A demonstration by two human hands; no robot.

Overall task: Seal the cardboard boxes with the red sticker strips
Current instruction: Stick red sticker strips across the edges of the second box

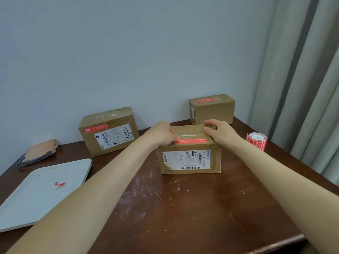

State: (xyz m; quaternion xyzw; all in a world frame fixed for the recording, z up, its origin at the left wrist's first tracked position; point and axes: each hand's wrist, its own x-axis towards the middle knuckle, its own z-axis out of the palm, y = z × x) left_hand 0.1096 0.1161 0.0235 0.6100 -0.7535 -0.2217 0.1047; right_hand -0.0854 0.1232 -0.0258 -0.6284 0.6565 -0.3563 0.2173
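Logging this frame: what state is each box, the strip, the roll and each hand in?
near box: closed.
red strip: stuck along near box's top front edge, left end under thumb.
left box: closed, red sticker on its labelled face.
far box: closed, red sticker on top.
sticker roll: upright, partly unwound.
left hand: holds near box's left edge, thumb on strip.
right hand: grips near box's far right corner.

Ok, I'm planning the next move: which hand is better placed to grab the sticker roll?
Right, probably. The right hand grips the box corner nearest the sticker roll; the left hand holds the far end of the red strip.
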